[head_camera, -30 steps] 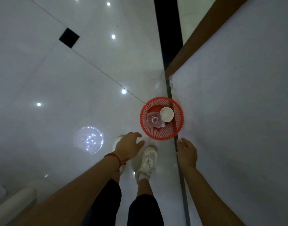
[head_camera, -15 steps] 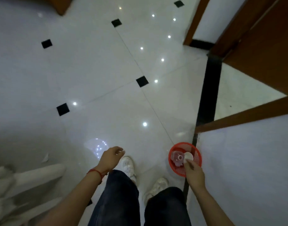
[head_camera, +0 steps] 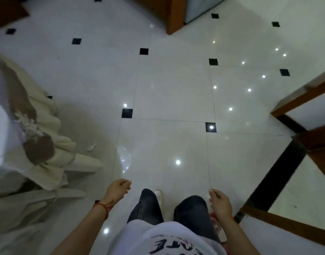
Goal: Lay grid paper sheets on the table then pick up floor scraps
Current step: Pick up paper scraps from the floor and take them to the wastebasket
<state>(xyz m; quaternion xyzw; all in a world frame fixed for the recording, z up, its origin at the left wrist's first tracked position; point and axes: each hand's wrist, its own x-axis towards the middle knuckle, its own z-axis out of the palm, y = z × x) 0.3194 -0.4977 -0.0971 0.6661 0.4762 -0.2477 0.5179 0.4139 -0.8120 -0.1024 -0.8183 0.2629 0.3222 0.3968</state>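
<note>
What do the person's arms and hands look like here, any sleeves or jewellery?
Both forearms are bare, with no sleeves showing. The left hand has a red string bracelet at the wrist. The right hand wears no glove; a hint of red at its wrist is unclear.

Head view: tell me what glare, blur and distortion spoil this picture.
Head view: the glossy white tiled floor mirrors ceiling lights as bright dots; wide-angle bending curves the tile lines and the brown wooden frame; the cream cloth-draped furniture at the left edge is smeared; the small white paper scrap stays legible; the left hand and right hand are dim but fairly sharp.
</note>
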